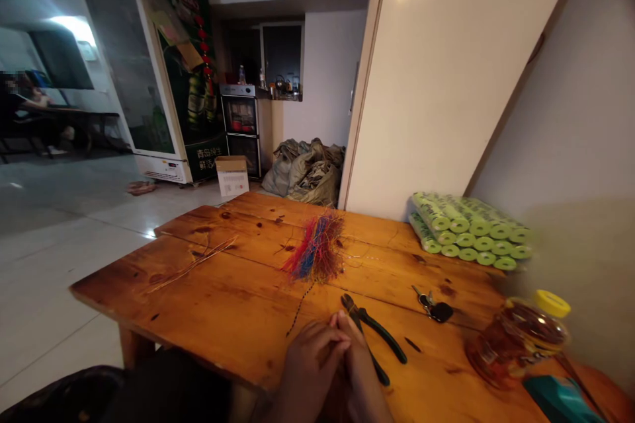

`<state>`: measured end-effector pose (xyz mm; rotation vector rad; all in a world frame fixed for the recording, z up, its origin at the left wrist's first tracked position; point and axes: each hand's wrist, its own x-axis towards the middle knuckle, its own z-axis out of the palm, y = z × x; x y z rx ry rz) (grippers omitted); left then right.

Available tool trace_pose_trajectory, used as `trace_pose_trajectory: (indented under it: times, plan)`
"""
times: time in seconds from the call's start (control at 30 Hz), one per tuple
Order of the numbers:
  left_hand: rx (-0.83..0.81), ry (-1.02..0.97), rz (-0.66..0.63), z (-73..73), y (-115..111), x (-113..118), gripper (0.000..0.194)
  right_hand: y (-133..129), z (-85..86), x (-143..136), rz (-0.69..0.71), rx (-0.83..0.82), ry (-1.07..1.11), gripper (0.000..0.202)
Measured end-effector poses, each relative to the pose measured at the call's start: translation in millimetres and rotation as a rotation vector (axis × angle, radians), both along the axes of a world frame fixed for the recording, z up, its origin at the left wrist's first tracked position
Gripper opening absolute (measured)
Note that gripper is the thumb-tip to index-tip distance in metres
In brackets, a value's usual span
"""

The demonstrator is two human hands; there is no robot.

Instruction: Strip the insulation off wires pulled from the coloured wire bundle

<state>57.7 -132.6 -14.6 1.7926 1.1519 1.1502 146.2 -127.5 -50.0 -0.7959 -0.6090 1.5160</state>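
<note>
At the near edge of the wooden table [238,291], my left hand [312,360] and my right hand [360,360] meet, fingers closed and fingertips pressed together. Whatever they pinch, if anything, is too small to make out. Green-handled pliers [380,337] lie just right of my hands, jaws pointing away. A thin dark beaded strand [300,307] rests on the wood beyond my left hand. Farther back is a tangled bundle of red, blue and yellowish thin strands [317,248]. Several long thin copper-coloured strands [193,266] lie on the left part of the table.
Keys with a black fob [439,310] lie right of the pliers. A yellow-capped jar of amber liquid [518,340] stands at the right, near a teal packet [560,400]. Stacked green rolls [469,231] sit at the back right. A person [20,106] sits far left.
</note>
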Motion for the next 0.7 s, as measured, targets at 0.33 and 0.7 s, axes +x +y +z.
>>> trace_pose_trajectory:
  times: [0.33,0.7]
  plan:
    - [-0.347,-0.453,0.107,0.3,31,-22,0.022,-3,15.6,9,0.108,-0.023,-0.376,0.052]
    - [-0.228,-0.198,0.097,-36.0,45,-43,0.023,1,19.0,31,0.019,-0.053,-0.112,0.045]
